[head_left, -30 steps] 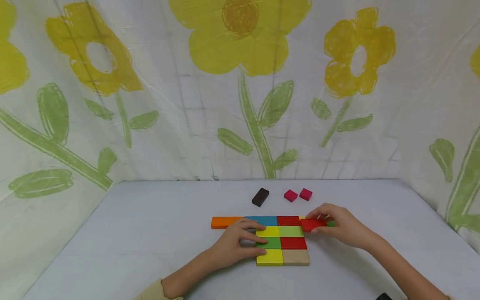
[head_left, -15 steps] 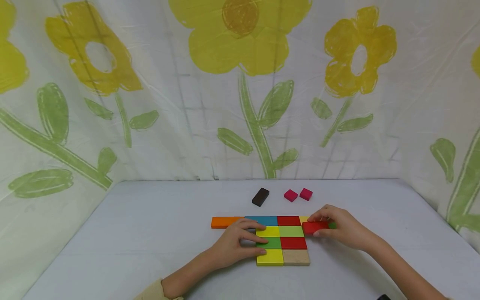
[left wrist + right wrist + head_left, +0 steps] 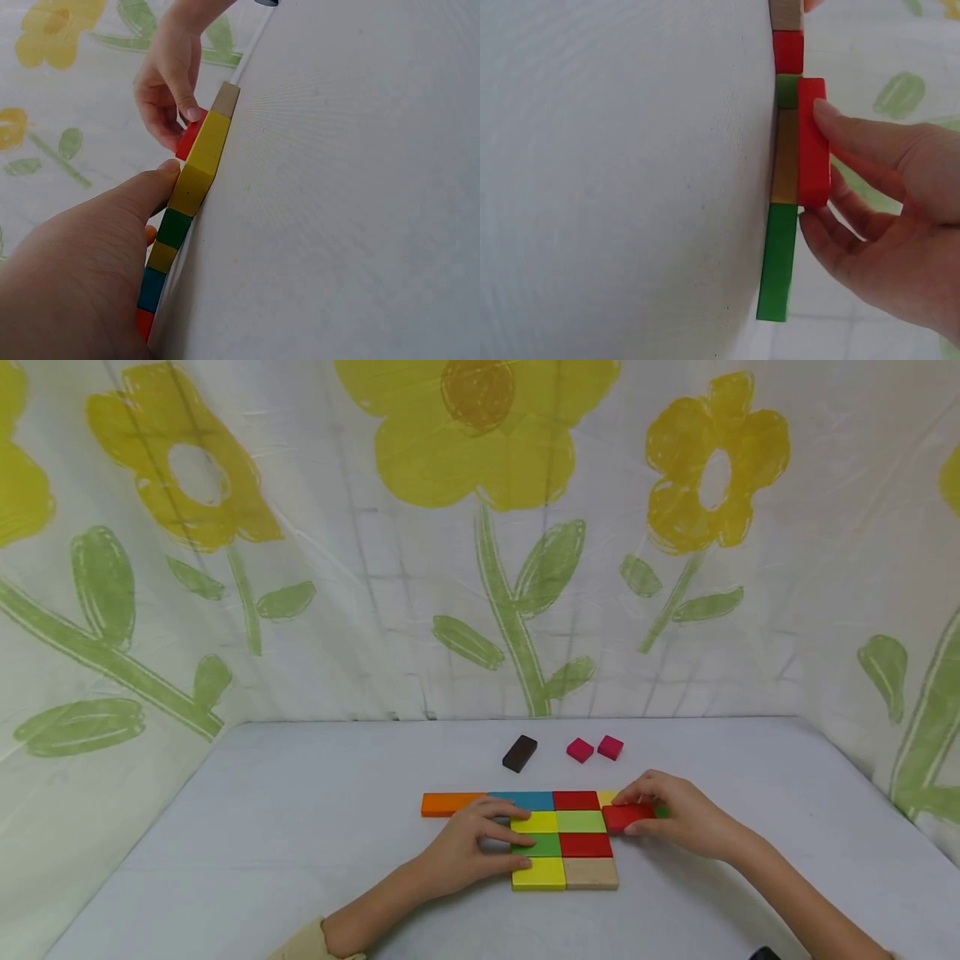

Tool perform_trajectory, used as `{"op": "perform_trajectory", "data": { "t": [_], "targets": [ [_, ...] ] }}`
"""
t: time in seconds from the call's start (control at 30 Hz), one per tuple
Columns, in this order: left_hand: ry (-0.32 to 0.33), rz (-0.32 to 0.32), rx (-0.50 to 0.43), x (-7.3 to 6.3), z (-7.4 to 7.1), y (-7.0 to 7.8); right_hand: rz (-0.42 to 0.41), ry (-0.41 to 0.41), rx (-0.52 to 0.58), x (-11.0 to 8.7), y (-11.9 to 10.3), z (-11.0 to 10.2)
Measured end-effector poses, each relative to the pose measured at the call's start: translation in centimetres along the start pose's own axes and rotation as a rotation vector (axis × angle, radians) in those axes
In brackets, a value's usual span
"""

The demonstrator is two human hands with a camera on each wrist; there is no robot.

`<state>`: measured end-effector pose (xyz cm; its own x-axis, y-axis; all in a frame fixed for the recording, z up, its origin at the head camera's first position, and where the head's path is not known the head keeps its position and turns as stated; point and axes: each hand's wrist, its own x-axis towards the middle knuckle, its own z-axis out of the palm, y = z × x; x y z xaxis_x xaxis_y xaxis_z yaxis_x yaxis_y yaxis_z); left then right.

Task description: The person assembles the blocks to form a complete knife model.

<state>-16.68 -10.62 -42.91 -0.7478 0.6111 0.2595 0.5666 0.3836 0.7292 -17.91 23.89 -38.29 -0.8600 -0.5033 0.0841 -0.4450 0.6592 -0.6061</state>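
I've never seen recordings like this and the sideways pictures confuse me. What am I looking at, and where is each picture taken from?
There is no machine here: a person works with two bare hands. The wide picture comes from a camera on the person's head; the two tilted ones come from cameras on each wrist, which is why the white table looks upended. On it lies a flat patchwork of coloured wooden blocks. The left hand rests against its near-left edge, fingers on the green and yellow pieces. The right hand pinches a red block, held partly over a green block at the right edge. Farther back lie a dark brown block and two pink cubes.
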Motion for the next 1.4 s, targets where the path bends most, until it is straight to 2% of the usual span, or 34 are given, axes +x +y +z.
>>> {"op": "perform_trajectory", "data": {
  "t": [0.33,0.63,1.4],
  "targets": [
    [0.000,-0.014,-0.008,-0.08,-0.05,-0.01,-0.010,0.003,0.014,0.04,0.11,0.17],
    [0.009,0.004,-0.010,-0.07,-0.12,-0.06,-0.006,-0.004,0.022,0.17,0.24,0.37],
    [-0.004,-0.029,-0.021,-0.01,-0.03,0.07,0.026,0.014,0.019,0.00,0.06,0.61]
  ]
}}
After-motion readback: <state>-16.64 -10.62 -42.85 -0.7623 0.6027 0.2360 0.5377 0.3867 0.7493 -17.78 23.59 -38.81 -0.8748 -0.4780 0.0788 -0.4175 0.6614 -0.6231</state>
